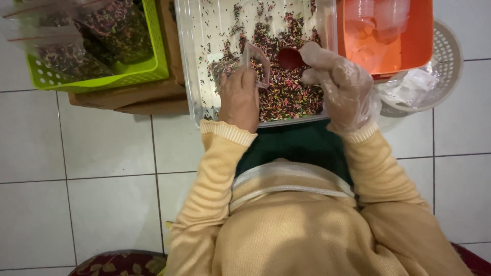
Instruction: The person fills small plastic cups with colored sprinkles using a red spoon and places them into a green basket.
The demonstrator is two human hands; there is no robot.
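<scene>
Left hand (pixel 239 97) pinching a small clear bag (pixel 257 64) open over the tray (pixel 197 87); gloved right hand (pixel 337 84) closed on a red scoop (pixel 290 58) of sprinkles (pixel 286 94) just beside it. Risk: narrow bag mouth, tilted scoop, sprinkles spilling past

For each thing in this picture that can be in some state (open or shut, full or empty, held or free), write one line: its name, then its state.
small clear bag: held open in the bare left hand
red scoop: held by the gloved right hand, at the bag's mouth
clear tray: partly covered with coloured sprinkles
green basket: holds filled bags
orange tub: holds clear plastic cups
</scene>
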